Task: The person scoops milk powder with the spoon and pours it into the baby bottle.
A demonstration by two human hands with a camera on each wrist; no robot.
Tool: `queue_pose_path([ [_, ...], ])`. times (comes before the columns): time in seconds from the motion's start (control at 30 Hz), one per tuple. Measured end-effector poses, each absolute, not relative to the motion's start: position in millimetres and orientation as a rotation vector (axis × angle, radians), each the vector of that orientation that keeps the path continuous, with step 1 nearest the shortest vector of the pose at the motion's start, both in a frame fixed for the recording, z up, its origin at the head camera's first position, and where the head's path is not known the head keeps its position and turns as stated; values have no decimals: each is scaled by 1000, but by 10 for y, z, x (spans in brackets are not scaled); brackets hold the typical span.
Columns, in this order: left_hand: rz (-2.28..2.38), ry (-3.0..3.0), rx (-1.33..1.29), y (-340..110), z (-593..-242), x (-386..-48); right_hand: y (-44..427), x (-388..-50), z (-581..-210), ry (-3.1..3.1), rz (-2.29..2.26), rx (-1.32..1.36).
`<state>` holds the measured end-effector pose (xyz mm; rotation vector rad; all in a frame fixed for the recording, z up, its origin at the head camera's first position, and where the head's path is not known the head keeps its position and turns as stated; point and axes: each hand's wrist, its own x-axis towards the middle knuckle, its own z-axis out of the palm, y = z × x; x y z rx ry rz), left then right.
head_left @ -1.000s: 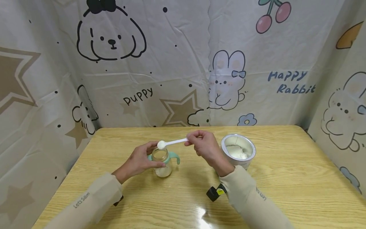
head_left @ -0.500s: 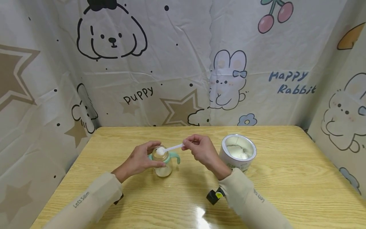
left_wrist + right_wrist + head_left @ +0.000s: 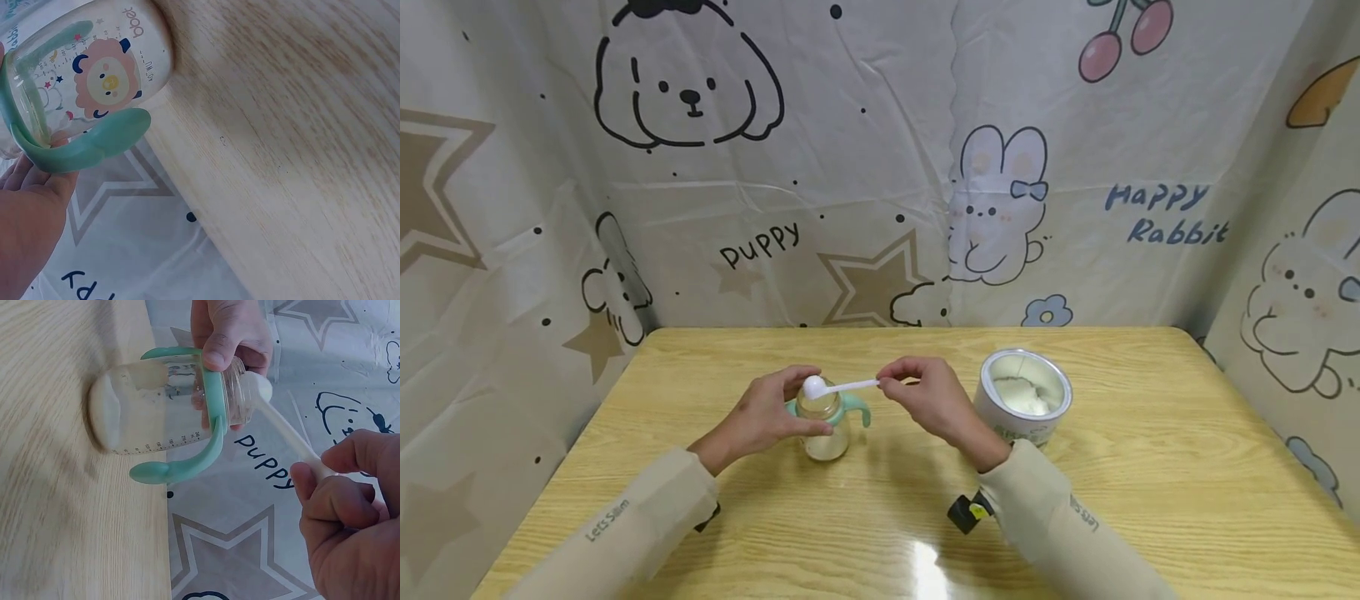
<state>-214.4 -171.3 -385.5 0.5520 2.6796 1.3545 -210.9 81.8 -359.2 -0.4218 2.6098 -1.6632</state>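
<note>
In the head view my left hand point(image 3: 766, 417) grips a clear baby bottle point(image 3: 826, 447) round its neck, above a mint-green collar with two handles point(image 3: 856, 406). The bottle stands upright on the table, uncapped. White powder point(image 3: 111, 415) lies at its bottom in the right wrist view. My right hand point(image 3: 927, 402) pinches the end of a long white measuring scoop point(image 3: 853, 385). Its bowl point(image 3: 260, 387) is turned over at the bottle's mouth, rounded underside showing; whether it touches the rim I cannot tell. A printed animal face point(image 3: 107, 78) shows on the bottle in the left wrist view.
An unlidded can point(image 3: 1011, 421) of white powder point(image 3: 1022, 395) stands on the wooden table point(image 3: 850, 533), just beyond my right wrist. A printed cloth point(image 3: 865, 167) hangs behind the table and along both sides. A small black device point(image 3: 964, 512) sits below my right wrist.
The scoop, level and full above the bottle a second ago, has come down and tipped over at its mouth. The powder has left its bowl. My left hand keeps its grip on the bottle.
</note>
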Motion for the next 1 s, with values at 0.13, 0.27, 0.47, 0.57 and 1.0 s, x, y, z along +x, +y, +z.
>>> queue_pose_path([
  [0.13, 1341, 2687, 552, -1719, -3850, -2151, 820, -2116, -3577, 2617, -1646, -429],
  [0.27, 1339, 2694, 556, -1719, -3855, -2155, 829, -2121, -3569, 2610, -1643, -413],
  [0.47, 1338, 2710, 599, -1718, -3873, -2158, 849, -2118, -3549, 2484, -1707, -292],
  [0.57, 1349, 2713, 625, -1719, -3873, -2162, 852, -2119, -3535, 2430, -1747, -258],
  [1.0, 1387, 2681, 647, -1713, -3854, -2180, 903, -2133, -3468, 2278, -1912, -177],
])
